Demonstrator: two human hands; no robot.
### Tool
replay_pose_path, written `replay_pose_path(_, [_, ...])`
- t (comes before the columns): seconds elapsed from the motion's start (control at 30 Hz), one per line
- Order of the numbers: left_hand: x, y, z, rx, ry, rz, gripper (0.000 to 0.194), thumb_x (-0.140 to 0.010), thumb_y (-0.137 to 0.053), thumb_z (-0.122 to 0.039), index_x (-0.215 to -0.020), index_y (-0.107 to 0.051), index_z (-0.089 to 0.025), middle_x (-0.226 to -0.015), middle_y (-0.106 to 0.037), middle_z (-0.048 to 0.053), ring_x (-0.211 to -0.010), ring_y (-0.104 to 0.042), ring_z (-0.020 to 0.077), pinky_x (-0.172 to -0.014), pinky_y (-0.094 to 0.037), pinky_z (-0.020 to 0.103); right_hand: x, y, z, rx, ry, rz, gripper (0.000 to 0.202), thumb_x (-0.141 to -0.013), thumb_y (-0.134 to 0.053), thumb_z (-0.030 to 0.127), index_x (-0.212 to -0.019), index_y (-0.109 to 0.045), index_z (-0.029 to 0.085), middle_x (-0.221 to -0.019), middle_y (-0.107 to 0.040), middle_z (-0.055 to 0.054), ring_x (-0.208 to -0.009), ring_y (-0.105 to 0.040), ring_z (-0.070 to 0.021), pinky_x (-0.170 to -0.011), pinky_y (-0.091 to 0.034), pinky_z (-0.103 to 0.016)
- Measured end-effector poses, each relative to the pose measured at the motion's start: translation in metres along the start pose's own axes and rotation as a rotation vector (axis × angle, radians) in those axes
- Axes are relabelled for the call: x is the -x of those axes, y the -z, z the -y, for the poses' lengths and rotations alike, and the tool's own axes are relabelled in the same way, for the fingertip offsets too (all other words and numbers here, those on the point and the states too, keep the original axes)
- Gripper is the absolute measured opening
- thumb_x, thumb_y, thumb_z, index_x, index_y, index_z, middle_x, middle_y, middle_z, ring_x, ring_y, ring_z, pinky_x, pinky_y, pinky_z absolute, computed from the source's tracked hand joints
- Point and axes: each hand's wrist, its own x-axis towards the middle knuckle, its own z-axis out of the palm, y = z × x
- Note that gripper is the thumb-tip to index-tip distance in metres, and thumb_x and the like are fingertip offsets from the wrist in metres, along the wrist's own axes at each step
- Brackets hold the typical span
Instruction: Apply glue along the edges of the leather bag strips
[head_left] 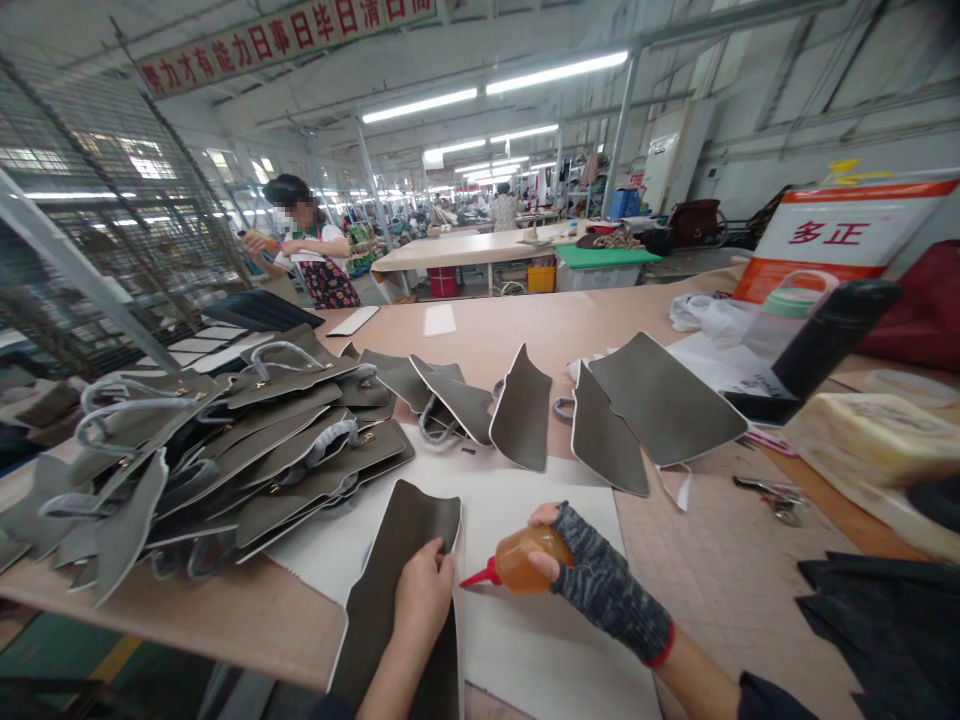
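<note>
Lying on a dark olive panel [390,560] with pale edges, my left hand [424,590] has its fingers curled at the panel's right edge. It is bare; whether it pinches the edge is hard to tell. My right hand [577,560], in a grey fingerless glove, is wrapped round an amber squeeze bottle [525,560]. The bottle is tipped on its side, its red nozzle pointing left, close to the panel's right edge. White sheets [540,640] lie beneath the panel and the bottle.
Olive panels with grey-wrapped handles [292,440] are piled at the left. More panels [660,400] stand beyond my hands. A black bottle [832,335], metal clip [780,497] and black fabric pieces [885,620] are at the right. Across the table stands a person [322,250].
</note>
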Motion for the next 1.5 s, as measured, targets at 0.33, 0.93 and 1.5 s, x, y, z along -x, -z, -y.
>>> replay_pose_path(0.33, [0.0, 0.003, -0.007, 0.0, 0.021, 0.001, 0.037, -0.081, -0.046, -0.02, -0.113, -0.058, -0.005, -0.09, -0.07, 0.011, -0.087, -0.063, 0.018, -0.075, -0.043, 0.023, 0.017, 0.004, 0.008, -0.041, -0.024, 0.06, 0.023, -0.082, -0.053, 0.033, -0.101, -0.051, 0.022, -0.097, -0.057, -0.006, -0.096, -0.056, -0.0203, -0.086, -0.047, -0.033])
replay_pose_path(0.93, [-0.009, -0.007, 0.006, 0.039, -0.006, -0.046, 0.037, -0.081, -0.046, -0.023, -0.111, -0.059, -0.007, -0.082, -0.07, 0.009, -0.076, -0.065, 0.0163, -0.069, -0.046, 0.024, 0.049, 0.01, 0.018, -0.158, -0.139, 0.169, 0.022, -0.081, -0.054, 0.031, -0.102, -0.05, 0.023, -0.098, -0.055, -0.004, -0.095, -0.053, -0.0196, -0.087, -0.042, -0.034])
replay_pose_path(1.5, [-0.018, -0.012, 0.013, 0.065, 0.022, -0.071, 0.034, -0.081, -0.047, -0.025, -0.109, -0.06, -0.01, -0.078, -0.069, 0.006, -0.071, -0.064, 0.0148, -0.065, -0.047, 0.024, 0.046, 0.017, 0.01, -0.323, -0.405, 0.26, 0.029, -0.075, -0.058, 0.043, -0.092, -0.055, 0.02, -0.087, -0.057, -0.003, -0.084, -0.055, -0.0221, -0.077, -0.042, -0.037])
